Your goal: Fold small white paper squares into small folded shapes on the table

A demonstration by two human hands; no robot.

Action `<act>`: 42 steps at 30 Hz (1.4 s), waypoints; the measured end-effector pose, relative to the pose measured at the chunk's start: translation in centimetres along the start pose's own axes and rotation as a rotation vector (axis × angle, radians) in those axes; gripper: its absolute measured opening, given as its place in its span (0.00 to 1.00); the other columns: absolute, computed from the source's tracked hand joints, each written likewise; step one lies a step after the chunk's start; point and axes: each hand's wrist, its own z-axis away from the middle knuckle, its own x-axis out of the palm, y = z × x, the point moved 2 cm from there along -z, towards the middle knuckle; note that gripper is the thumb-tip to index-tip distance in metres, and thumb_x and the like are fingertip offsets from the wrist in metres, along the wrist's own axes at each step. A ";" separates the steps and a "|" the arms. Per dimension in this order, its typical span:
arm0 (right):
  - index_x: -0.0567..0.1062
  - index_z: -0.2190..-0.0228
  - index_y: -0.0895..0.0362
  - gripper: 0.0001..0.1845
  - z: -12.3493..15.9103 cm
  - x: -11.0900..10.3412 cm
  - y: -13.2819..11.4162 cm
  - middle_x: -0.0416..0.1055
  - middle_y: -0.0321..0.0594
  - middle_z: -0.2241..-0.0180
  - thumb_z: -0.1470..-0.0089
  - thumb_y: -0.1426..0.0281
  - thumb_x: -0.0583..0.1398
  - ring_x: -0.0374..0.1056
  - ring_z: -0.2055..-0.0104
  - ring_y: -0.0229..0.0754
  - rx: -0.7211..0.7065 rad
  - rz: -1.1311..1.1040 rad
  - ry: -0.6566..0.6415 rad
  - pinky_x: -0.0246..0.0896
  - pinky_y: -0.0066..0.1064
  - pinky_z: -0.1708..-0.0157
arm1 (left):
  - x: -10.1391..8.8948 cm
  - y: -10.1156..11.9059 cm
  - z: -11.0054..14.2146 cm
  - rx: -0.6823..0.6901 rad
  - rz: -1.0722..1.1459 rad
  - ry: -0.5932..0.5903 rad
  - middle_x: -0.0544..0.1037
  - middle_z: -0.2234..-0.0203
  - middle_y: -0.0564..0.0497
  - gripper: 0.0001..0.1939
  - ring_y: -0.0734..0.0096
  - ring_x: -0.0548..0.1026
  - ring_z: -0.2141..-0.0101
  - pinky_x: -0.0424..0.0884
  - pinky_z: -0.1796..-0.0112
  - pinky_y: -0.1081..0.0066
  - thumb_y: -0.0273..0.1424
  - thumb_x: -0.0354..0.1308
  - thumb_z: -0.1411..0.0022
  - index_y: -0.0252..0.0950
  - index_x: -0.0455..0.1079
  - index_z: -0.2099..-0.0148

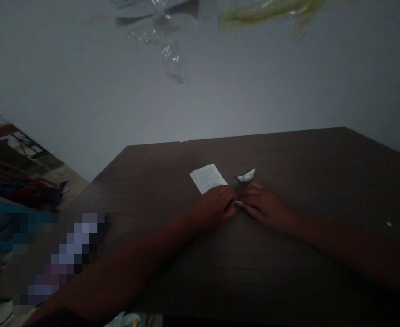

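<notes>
My left hand (216,206) and my right hand (263,205) rest close together on a dark wooden table (315,163), fingertips almost touching. Both are curled in a pinch around a tiny white scrap (238,201) between them. A small stack of white printed paper (208,178) lies just beyond my left hand, partly under its knuckles. A small folded white paper piece (246,175) sits just past my right hand, apart from it.
A white speck (389,224) lies on the table's right side. Clear plastic wrap (165,41) and a yellowish bag (271,11) hang on the grey wall. Clutter and a blurred patch (56,254) sit at the left, off the table.
</notes>
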 end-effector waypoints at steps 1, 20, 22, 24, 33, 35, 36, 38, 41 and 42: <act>0.86 0.63 0.56 0.20 0.0 0.0 0.0 0.84 0.45 0.63 0.18 0.69 0.60 0.79 0.57 0.53 0.004 -0.004 0.005 0.79 0.49 0.49 | 0.0 0.0 0.0 -0.013 -0.008 0.003 0.83 0.56 0.47 0.06 0.57 0.82 0.54 0.80 0.50 0.61 0.23 0.64 0.25 0.39 0.73 0.52; 0.86 0.63 0.54 0.16 0.5 0.5 -0.5 0.82 0.43 0.65 0.20 0.71 0.63 0.76 0.59 0.51 -0.020 0.094 0.003 0.69 0.46 0.52 | -0.4 2.1 0.1 -0.050 -0.066 0.010 0.80 0.60 0.48 0.07 0.55 0.81 0.57 0.79 0.53 0.60 0.24 0.65 0.28 0.40 0.71 0.57; 0.87 0.62 0.54 0.15 0.4 0.4 -0.6 0.82 0.43 0.65 0.20 0.71 0.63 0.75 0.58 0.51 -0.028 0.109 0.002 0.69 0.45 0.52 | -0.4 2.1 0.1 -0.029 -0.076 0.007 0.81 0.59 0.48 0.06 0.56 0.81 0.57 0.79 0.53 0.59 0.24 0.64 0.27 0.40 0.71 0.57; 0.88 0.60 0.55 0.13 0.4 0.4 -0.8 0.82 0.43 0.63 0.21 0.71 0.64 0.75 0.57 0.51 -0.032 0.135 -0.012 0.69 0.45 0.52 | -0.3 2.1 0.2 -0.006 -0.094 0.006 0.81 0.58 0.47 0.06 0.55 0.81 0.56 0.79 0.52 0.59 0.23 0.63 0.27 0.39 0.72 0.56; 0.87 0.61 0.53 0.14 0.1 1.3 -1.2 0.81 0.44 0.63 0.22 0.71 0.63 0.73 0.56 0.52 -0.032 0.201 -0.060 0.70 0.46 0.53 | -0.1 2.6 0.5 0.061 -0.151 0.034 0.81 0.58 0.48 0.08 0.54 0.82 0.55 0.81 0.49 0.57 0.21 0.64 0.31 0.41 0.73 0.57; 0.87 0.61 0.53 0.15 0.1 1.2 -1.2 0.81 0.44 0.64 0.21 0.72 0.62 0.73 0.56 0.52 -0.033 0.174 -0.048 0.70 0.46 0.53 | -0.3 2.5 0.5 0.042 -0.152 0.045 0.82 0.58 0.48 0.09 0.54 0.82 0.56 0.81 0.49 0.57 0.20 0.63 0.31 0.41 0.73 0.57; 0.88 0.60 0.53 0.15 0.1 1.1 -1.2 0.81 0.44 0.64 0.20 0.72 0.62 0.73 0.56 0.52 -0.034 0.162 -0.040 0.69 0.46 0.53 | -0.4 2.3 0.5 0.036 -0.150 0.049 0.82 0.58 0.48 0.10 0.54 0.82 0.56 0.81 0.49 0.57 0.20 0.63 0.32 0.41 0.73 0.58; 0.88 0.59 0.54 0.15 0.2 0.8 -1.2 0.83 0.45 0.63 0.19 0.71 0.62 0.74 0.56 0.53 -0.028 0.149 -0.020 0.69 0.46 0.52 | -0.5 1.4 0.5 0.023 -0.140 0.063 0.82 0.59 0.48 0.10 0.54 0.82 0.56 0.81 0.50 0.58 0.20 0.64 0.33 0.41 0.73 0.59; 0.88 0.58 0.54 0.17 0.3 0.3 -1.2 0.84 0.44 0.61 0.17 0.70 0.60 0.75 0.56 0.52 -0.005 0.156 0.005 0.69 0.46 0.52 | -0.7 -0.4 0.3 -0.008 -0.125 0.083 0.81 0.62 0.49 0.11 0.57 0.81 0.58 0.79 0.53 0.61 0.20 0.65 0.33 0.42 0.71 0.61; 0.88 0.58 0.53 0.18 0.3 0.1 -1.1 0.85 0.44 0.61 0.16 0.69 0.59 0.75 0.55 0.52 0.002 0.163 0.012 0.68 0.46 0.52 | -0.8 -0.9 0.3 -0.015 -0.120 0.092 0.80 0.63 0.50 0.11 0.58 0.80 0.60 0.78 0.55 0.62 0.20 0.65 0.33 0.42 0.70 0.62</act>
